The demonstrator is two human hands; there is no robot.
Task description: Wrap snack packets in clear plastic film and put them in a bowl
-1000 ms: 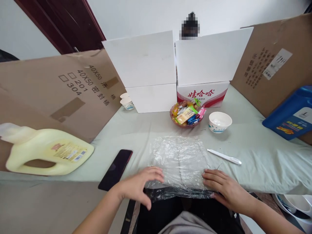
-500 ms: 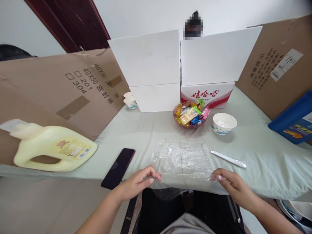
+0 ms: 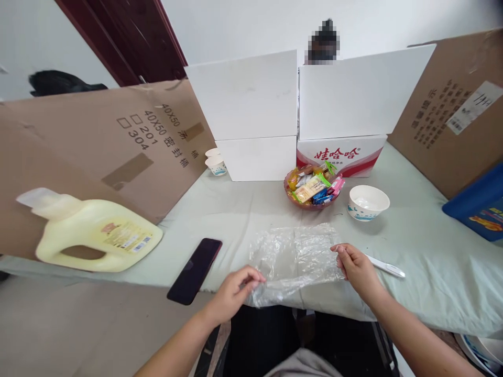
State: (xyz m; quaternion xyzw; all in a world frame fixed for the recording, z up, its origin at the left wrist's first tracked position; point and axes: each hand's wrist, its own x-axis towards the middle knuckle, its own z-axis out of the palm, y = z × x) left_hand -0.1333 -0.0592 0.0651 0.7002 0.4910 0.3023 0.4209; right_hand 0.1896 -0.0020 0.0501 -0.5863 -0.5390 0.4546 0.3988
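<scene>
A crinkled sheet of clear plastic film lies on the pale green cloth at the table's near edge. My left hand pinches the film's near left corner, fingers closed on it. My right hand pinches the film's right edge and has folded it up off the cloth. A white pen lies just right of my right hand, partly hidden by it. A dark phone rests on the cloth to the left of my left hand.
A dish of wrapped sweets and a white bowl stand behind the film. White boxes and cardboard sheets wall the table. A yellow jug lies at left, a blue container at right, small cups behind.
Both hands went from lying flat on the film's near edge to pinching it. The near edge was pulled up from over the table's edge, and my right hand moved farther up the film's right side.
</scene>
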